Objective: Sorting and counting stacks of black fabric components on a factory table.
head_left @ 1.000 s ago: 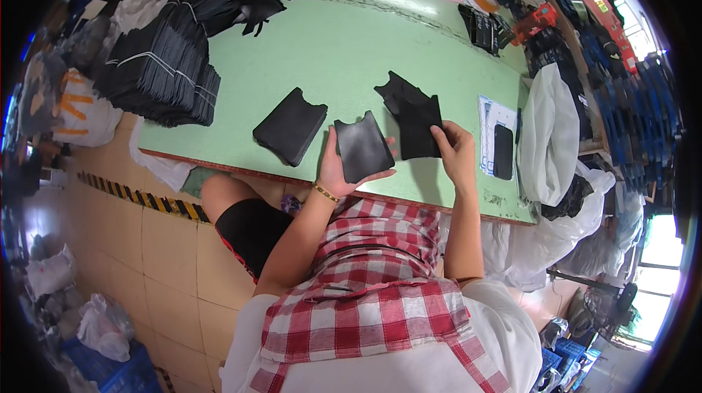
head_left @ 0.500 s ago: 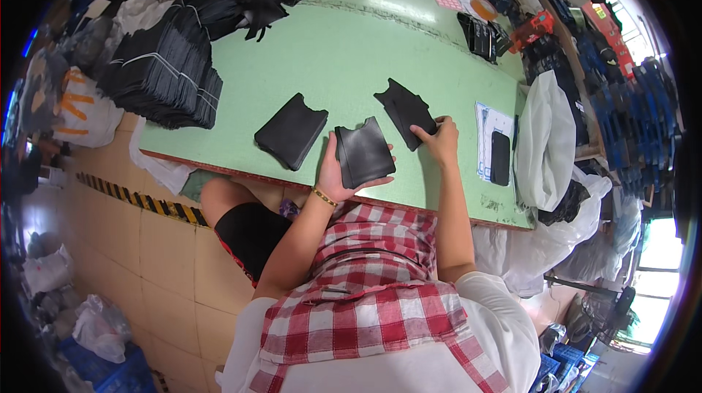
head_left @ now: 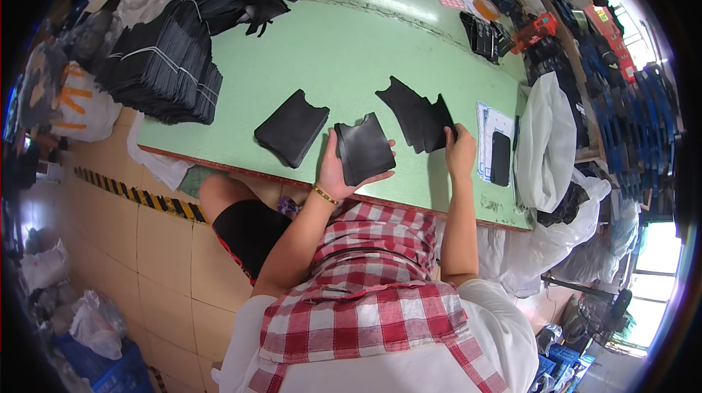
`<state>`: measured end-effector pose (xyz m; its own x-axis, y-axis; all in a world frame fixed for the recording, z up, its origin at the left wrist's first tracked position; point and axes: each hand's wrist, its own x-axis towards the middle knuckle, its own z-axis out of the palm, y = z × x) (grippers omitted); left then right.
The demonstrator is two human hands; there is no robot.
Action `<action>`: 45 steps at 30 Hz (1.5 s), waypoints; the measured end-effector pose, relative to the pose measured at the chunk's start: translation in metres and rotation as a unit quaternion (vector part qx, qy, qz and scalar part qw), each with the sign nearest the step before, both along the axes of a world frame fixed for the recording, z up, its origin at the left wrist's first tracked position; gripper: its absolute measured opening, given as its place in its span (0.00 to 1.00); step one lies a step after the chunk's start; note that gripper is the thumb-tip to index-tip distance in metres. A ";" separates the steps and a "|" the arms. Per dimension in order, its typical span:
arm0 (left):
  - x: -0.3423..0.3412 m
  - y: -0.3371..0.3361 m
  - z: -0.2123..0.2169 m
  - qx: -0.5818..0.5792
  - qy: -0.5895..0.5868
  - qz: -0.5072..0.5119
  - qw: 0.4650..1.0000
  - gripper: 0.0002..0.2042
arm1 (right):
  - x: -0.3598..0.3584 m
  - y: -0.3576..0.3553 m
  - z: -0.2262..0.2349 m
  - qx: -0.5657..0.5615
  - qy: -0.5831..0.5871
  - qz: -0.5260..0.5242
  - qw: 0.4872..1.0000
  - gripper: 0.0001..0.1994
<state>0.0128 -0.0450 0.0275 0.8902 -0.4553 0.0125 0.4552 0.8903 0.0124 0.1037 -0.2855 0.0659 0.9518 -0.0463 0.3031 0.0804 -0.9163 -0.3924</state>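
My left hand (head_left: 338,171) is closed round a small stack of black sheet pieces (head_left: 367,150), flat and notched along the far edge. By its corner, my right hand (head_left: 460,150) pinches one black notched piece (head_left: 439,124), tilted over the right side of a loose pile of like pieces (head_left: 406,111). Another pile of black notched pieces (head_left: 292,130) lies on the table to the left of my left hand. All of these are over the near part of the green table (head_left: 329,57).
A tall bundle of black pieces (head_left: 161,64) tied with white string stands at the left table edge. A phone (head_left: 500,159) lies on papers at the right, beside a white plastic bag (head_left: 545,144). Farther back are an orange tape roll (head_left: 485,8) and a red tape dispenser (head_left: 535,32).
My right hand has moved right and lifted one black piece at the pile's right side, fanning it away from the others. My left hand stays with its stack.
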 end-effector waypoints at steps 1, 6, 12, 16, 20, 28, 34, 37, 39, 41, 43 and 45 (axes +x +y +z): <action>0.000 0.000 -0.001 0.000 0.000 -0.001 1.000 0.42 | -0.001 0.001 0.004 -0.005 -0.028 0.013 1.000 0.13; -0.001 -0.002 -0.001 -0.008 0.027 -0.011 1.000 0.42 | -0.007 0.025 0.039 0.235 0.054 0.102 0.965 0.12; -0.003 0.002 -0.001 0.014 0.039 -0.024 0.999 0.42 | -0.029 0.077 0.073 0.560 0.137 0.199 0.793 0.12; -0.003 -0.001 0.004 0.029 0.040 -0.006 0.999 0.40 | -0.059 0.081 0.063 0.595 0.186 0.219 0.751 0.12; 0.001 -0.004 -0.009 -0.007 0.037 0.050 0.998 0.35 | -0.084 0.059 -0.003 0.540 0.271 0.168 0.779 0.11; 0.000 0.000 0.000 0.008 0.022 -0.003 1.000 0.41 | -0.069 0.042 0.029 0.338 0.097 0.085 0.932 0.12; -0.002 0.000 0.004 -0.032 0.020 0.005 0.999 0.44 | -0.060 0.060 0.058 0.524 0.128 0.153 0.828 0.11; -0.002 -0.001 0.004 0.004 0.019 0.012 1.000 0.46 | -0.065 0.072 0.058 0.583 0.176 0.171 0.775 0.11; -0.003 -0.001 0.005 0.027 0.011 0.013 0.999 0.46 | -0.069 0.078 0.047 0.584 0.218 0.159 0.765 0.12; -0.004 -0.001 0.006 0.005 0.028 0.024 0.999 0.47 | -0.057 0.070 0.021 0.522 0.198 0.192 0.807 0.14; -0.004 0.001 0.001 0.008 0.025 0.009 1.000 0.47 | -0.041 0.058 0.007 0.137 0.012 0.203 0.969 0.18; -0.001 0.000 0.000 0.017 0.022 -0.009 1.000 0.48 | -0.012 0.040 -0.011 0.074 -0.024 0.175 0.981 0.22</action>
<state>0.0120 -0.0454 0.0272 0.8811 -0.4710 -0.0419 0.4722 0.8812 0.0221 0.0917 -0.2456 0.0550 0.9020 0.2341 0.3626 0.4018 -0.7624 -0.5073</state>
